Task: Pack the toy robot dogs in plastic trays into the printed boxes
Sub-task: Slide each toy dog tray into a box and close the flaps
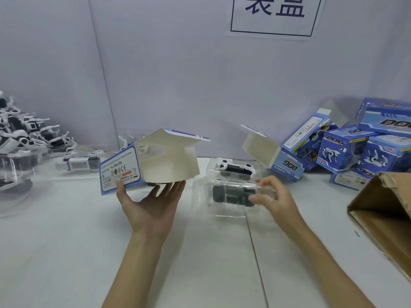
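Note:
My left hand (pixel 151 207) is palm up and holds a blue-and-white printed box (pixel 121 171) off the table. The thumb lies on its label side and the fingers sit under its open cream flaps (pixel 171 161). To the right, a clear plastic tray (pixel 231 210) lies on the white table. It holds a white-and-black toy robot dog (pixel 234 168) and dark grey parts (pixel 231 194). My right hand (pixel 275 196) grips the tray's right end between thumb and curled fingers, slightly blurred.
Loose toy dogs (pixel 24 134) are heaped at the far left over clear trays, with another trayed dog (pixel 77 163) beside them. Several printed boxes (pixel 342 150) are stacked at the right, one with its flap open (pixel 260 147). A brown carton (pixel 384 210) juts in at the right edge.

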